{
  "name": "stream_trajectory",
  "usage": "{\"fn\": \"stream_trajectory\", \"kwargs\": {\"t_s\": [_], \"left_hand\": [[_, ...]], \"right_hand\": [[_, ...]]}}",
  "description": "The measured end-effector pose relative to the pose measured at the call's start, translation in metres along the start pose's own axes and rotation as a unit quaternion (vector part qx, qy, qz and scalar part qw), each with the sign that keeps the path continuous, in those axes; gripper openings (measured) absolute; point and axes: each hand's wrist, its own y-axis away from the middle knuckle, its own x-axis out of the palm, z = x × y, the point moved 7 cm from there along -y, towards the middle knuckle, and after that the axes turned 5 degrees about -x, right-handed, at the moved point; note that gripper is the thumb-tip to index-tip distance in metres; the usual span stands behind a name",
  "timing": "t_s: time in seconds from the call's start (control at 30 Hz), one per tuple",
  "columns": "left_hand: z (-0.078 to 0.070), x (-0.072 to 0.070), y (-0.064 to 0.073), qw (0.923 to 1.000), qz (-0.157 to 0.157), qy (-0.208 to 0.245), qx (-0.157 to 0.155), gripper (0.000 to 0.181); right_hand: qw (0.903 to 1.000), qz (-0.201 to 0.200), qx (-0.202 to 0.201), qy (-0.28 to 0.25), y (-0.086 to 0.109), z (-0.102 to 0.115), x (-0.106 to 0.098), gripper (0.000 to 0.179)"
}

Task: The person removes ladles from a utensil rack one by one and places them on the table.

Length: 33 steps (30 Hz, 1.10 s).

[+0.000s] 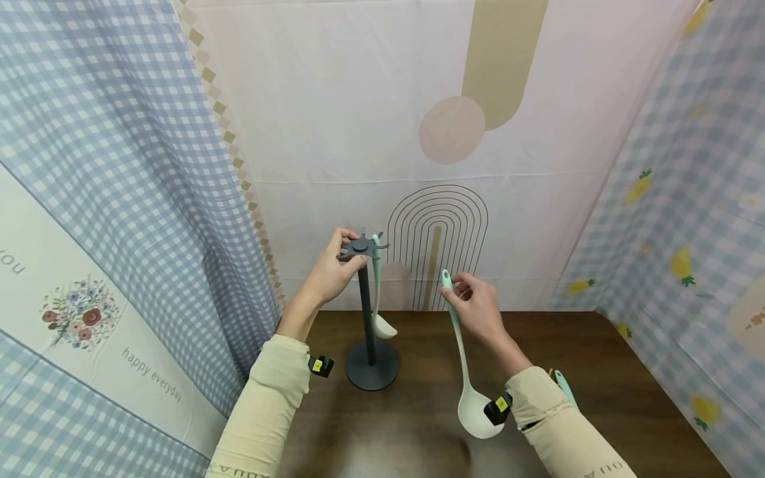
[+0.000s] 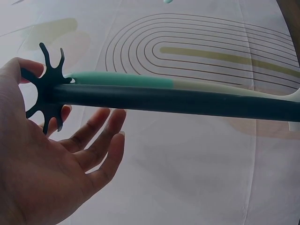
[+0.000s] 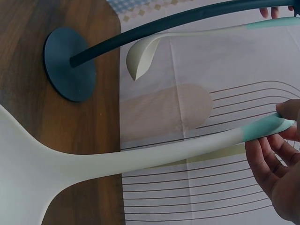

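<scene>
A dark utensil stand (image 1: 367, 312) with a ring of hooks at its top stands upright on a round base. My left hand (image 1: 336, 269) pinches the hooked top (image 2: 47, 89) between thumb and index finger, the other fingers spread loosely beside the pole. From one hook on the pole's right side hangs a small white ladle (image 1: 384, 326) with a mint handle and pointed lip. My right hand (image 1: 475, 307) pinches a larger white ladle (image 3: 154, 156) by its mint handle end. That ladle hangs bowl-down over the table, to the right of the stand.
On the brown wooden table (image 1: 335, 425), another mint handle (image 1: 564, 387) shows beside the right sleeve, the rest of it hidden. A printed cloth (image 1: 335, 133) hangs behind the table, with checked curtains (image 1: 131, 133) to the left and right.
</scene>
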Motion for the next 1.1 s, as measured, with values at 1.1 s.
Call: {"fn": "stream_trajectory", "kwargs": {"t_s": [1.1], "left_hand": [[0.000, 0.000, 0.000, 1.0000, -0.003, 0.001, 0.007, 0.044]], "right_hand": [[0.9969, -0.012, 0.062, 0.046, 0.026, -0.062, -0.005, 0.023]]}}
